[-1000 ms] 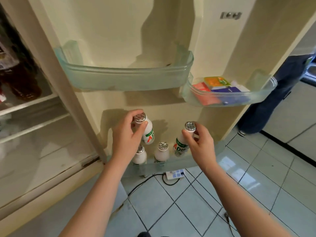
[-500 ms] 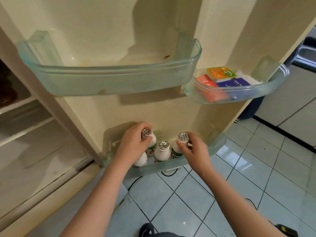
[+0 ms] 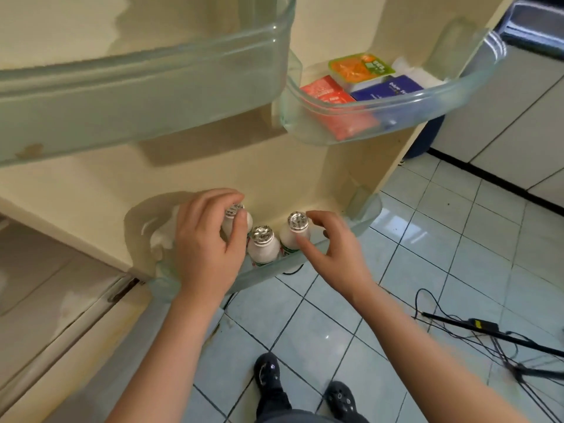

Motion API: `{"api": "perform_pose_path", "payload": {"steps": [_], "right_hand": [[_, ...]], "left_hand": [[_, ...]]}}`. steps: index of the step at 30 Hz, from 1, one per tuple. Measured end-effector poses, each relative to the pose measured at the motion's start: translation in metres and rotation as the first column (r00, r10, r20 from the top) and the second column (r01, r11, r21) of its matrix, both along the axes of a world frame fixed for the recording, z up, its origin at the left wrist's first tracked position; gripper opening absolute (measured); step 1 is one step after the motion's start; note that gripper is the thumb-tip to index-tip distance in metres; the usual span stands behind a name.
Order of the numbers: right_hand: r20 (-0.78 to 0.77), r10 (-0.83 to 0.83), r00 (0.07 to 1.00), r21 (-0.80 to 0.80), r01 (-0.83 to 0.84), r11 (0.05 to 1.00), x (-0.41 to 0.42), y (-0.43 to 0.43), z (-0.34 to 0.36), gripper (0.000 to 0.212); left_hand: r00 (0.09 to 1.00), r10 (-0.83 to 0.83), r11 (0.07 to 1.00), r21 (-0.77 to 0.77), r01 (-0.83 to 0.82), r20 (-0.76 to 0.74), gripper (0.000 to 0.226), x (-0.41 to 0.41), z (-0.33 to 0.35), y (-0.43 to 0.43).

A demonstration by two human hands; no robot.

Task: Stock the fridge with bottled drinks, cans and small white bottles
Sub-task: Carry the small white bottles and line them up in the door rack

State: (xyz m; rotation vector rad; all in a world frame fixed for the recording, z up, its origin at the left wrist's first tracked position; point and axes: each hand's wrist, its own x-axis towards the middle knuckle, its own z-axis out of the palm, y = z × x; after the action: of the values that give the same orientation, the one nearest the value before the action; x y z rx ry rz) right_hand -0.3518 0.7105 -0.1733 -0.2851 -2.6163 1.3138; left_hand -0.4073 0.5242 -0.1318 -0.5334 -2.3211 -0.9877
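Head view of an open fridge door. The lowest door shelf point(image 3: 363, 214) carries three visible small white bottles with foil caps, standing upright in a close row. The left hand point(image 3: 207, 242) grips the left bottle point(image 3: 241, 219) at its top, fingers curled round the cap and neck. The middle bottle point(image 3: 263, 247) stands free, just beside the other two. The right hand point(image 3: 334, 250) is loosely spread and grips nothing: its thumb lies against the shoulder of the right bottle point(image 3: 295, 232), the forefinger arched just beside the cap. Above, the wide door bin point(image 3: 152, 96) and, to its right, the small door bin point(image 3: 406, 103), which holds a red packet point(image 3: 323, 91), an orange box with a green rim point(image 3: 357, 68) and a blue packet point(image 3: 389, 88). Below: pale floor tiles point(image 3: 320, 331), black cables point(image 3: 457, 325), two dark shoes point(image 3: 267, 372).
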Motion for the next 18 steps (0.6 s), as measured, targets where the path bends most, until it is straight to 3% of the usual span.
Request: {"api": "perform_pose_path", "payload": {"steps": [4, 8, 11, 13, 16, 18], "right_hand": [[-0.092, -0.25, 0.964, -0.145, 0.235, 0.961, 0.039, 0.011, -0.008, 0.025], [-0.014, -0.433, 0.901, -0.216, 0.42, 0.881, 0.103, 0.045, -0.026, 0.022], [0.167, -0.508, 0.845, -0.21, 0.534, 0.819, 0.167, 0.081, -0.042, 0.019], [0.297, -0.542, 0.786, -0.17, 0.602, 0.78, 0.213, 0.101, -0.053, 0.017], [0.476, -0.591, 0.652, -0.089, 0.704, 0.705, 0.29, 0.123, -0.074, 0.016], [0.584, -0.6, 0.546, -0.049, 0.762, 0.646, 0.344, 0.131, -0.092, 0.02]], "left_hand": [[0.969, -0.156, 0.983, 0.061, 0.17, -0.189, 0.013, 0.028, 0.009, 0.028], [0.9, -0.419, 0.903, 0.05, 0.427, -0.12, 0.016, 0.057, 0.0, 0.082], [0.78, -0.589, 0.808, 0.124, 0.576, 0.21, 0.015, 0.081, -0.024, 0.129], [0.629, -0.61, 0.776, 0.201, 0.599, 0.483, 0.009, 0.099, -0.051, 0.159], [0.285, -0.483, 0.773, 0.25, 0.584, 0.828, 0.009, 0.129, -0.102, 0.203], [0.114, -0.297, 0.77, 0.167, 0.616, 0.948, 0.009, 0.155, -0.134, 0.227]]}}
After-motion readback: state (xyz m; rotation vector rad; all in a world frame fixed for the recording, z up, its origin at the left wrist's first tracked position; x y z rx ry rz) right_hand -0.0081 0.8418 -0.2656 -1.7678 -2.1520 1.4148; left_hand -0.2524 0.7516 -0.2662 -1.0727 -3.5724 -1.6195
